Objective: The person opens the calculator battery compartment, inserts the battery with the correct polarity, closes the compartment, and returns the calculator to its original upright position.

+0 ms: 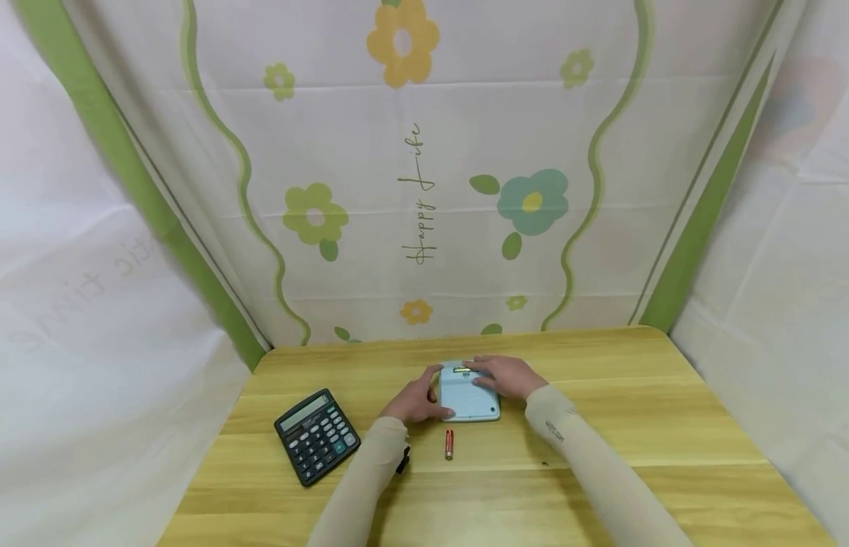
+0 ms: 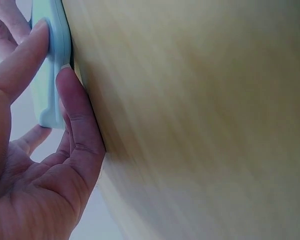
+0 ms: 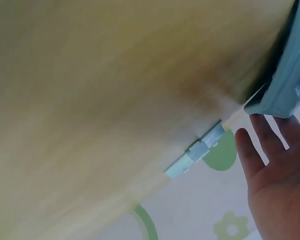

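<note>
A light blue calculator (image 1: 465, 399) lies back side up on the table, its narrow battery slot (image 1: 463, 370) showing a yellowish strip near the far edge. My left hand (image 1: 413, 400) grips its left side, thumb on the near corner and a finger at the far corner. In the left wrist view the thumb lies on the calculator's case (image 2: 52, 95), with a finger along its side. My right hand (image 1: 509, 376) reaches over the right side, fingertips at the slot; in the right wrist view its straight fingers touch the case's edge. A red battery (image 1: 449, 444) lies nearer me.
A black desk calculator (image 1: 317, 435) lies face up on the left. In the right wrist view a small light blue battery cover (image 3: 196, 150) rests by the wooden table's (image 1: 636, 425) far edge. A flowered curtain (image 1: 424, 175) hangs behind the table.
</note>
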Demonstrator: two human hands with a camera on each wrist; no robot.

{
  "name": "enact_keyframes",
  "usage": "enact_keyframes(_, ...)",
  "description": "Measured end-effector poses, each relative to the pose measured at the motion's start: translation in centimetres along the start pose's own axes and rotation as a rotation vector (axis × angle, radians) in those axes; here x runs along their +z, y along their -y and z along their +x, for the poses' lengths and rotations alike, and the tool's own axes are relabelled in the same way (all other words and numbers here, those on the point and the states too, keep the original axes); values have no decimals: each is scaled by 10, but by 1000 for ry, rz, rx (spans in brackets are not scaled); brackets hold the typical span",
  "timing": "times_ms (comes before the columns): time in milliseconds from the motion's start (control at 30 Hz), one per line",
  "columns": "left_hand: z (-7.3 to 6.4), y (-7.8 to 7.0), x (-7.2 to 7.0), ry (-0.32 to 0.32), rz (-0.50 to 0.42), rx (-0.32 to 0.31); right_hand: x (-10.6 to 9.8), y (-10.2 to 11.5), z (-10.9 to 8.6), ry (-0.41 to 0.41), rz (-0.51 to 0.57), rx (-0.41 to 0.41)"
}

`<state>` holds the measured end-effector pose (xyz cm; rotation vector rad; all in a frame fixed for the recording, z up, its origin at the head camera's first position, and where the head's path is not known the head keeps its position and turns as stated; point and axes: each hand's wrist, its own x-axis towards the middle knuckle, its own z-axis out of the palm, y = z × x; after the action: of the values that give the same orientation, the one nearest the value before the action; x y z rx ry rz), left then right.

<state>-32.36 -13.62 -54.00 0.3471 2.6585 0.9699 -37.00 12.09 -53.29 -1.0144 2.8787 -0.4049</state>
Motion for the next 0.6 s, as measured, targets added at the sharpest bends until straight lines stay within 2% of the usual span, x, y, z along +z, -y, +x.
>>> enact_keyframes(333, -1, -3, 0, -4, -3, 3, 4, -2, -3, -11, 49, 34)
enact_keyframes(467, -3, -4, 0, -3, 0, 7, -1, -7, -7, -19, 107, 96)
enact_keyframes(600, -5, -5, -1, -7, -3, 0, -9, -21, -13, -65, 182, 170)
